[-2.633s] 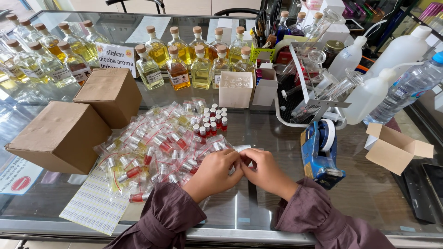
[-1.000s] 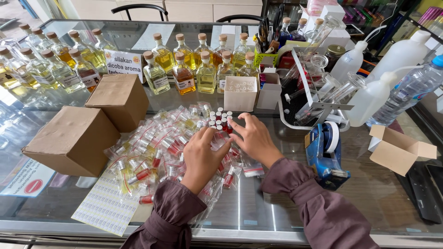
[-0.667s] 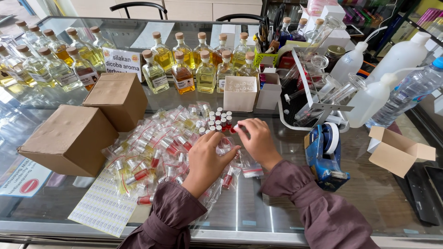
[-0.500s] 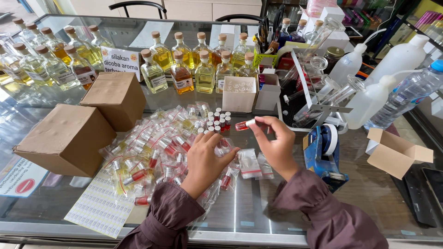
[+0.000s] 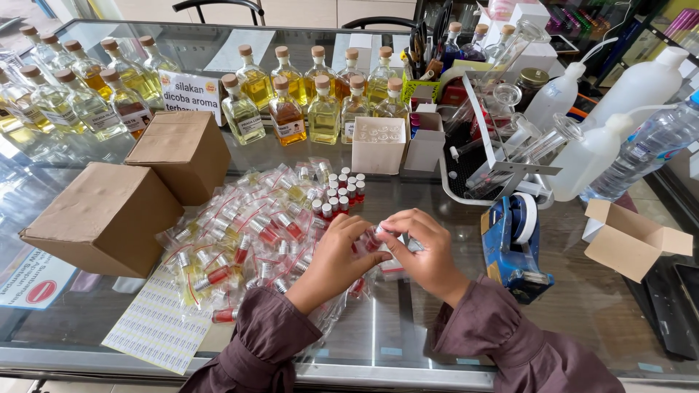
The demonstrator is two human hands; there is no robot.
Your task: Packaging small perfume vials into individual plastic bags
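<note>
Glass counter [image 5: 408, 331] fills the view, crowded with stock. Near its middle, both hands meet over a small vial [image 5: 384, 231]: the left hand [image 5: 336, 256] and the right hand [image 5: 422, 247] pinch it together, fingers curled narrow around it, thumbs and forefingers touching at the vial. How much of it each hand grips cannot be told.

At 9 o'clock from the hands lies a heap of bagged vials [image 5: 247, 233], red caps and yellowish liquid in clear sleeves, running under the left wrist. At 12 o'clock, just above the hands, stands a cluster of upright vials [image 5: 341, 193] with red and white caps. Beyond it sits a white box [image 5: 377, 144], open, with a second small box just to its right.

At 3 o'clock, just beside the right hand, is a blue tape dispenser [image 5: 515, 244]. Farther toward 3 o'clock lies an open carton [image 5: 632, 239]. At 1 o'clock, plastic bottles [image 5: 597, 138] lean beside a tray of glassware.

Two closed brown boxes [image 5: 109, 215] stand at 9 to 10 o'clock. A label sheet [image 5: 156, 329] lies at 8 o'clock by the counter edge. Rows of corked bottles [image 5: 306, 102] of yellow and amber liquid line the far side from 10 to 12 o'clock.
</note>
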